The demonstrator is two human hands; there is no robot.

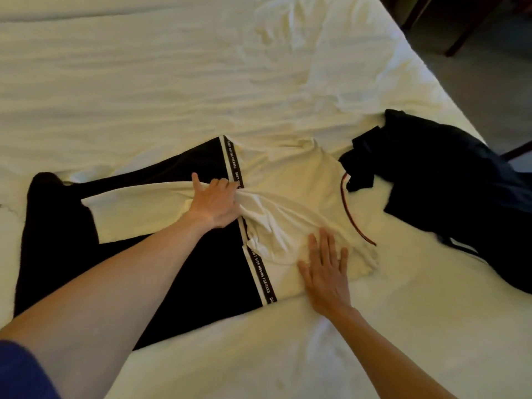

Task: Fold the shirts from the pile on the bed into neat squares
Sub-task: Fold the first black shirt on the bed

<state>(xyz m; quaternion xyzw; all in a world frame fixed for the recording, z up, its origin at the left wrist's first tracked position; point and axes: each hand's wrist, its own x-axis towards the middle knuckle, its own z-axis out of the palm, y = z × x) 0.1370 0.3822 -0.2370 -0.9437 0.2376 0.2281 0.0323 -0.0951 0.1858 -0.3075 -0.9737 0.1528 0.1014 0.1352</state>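
A black-and-white shirt (pixel 178 272) lies spread on the bed, its white top half to the right, its black lower half to the left, a lettered stripe between them. A white sleeve is folded across the black part. My left hand (pixel 214 201) grips bunched white cloth at the stripe, where that sleeve meets the body. My right hand (pixel 326 272) lies flat with straight fingers on the white chest part near the front edge. A pile of dark navy shirts (pixel 449 182) sits at the right, apart from both hands.
The white bed sheet (pixel 172 82) stretches wrinkled behind the shirt. The bed's right edge (pixel 449 93) runs diagonally, with grey floor and dark furniture legs (pixel 460 38) beyond it.
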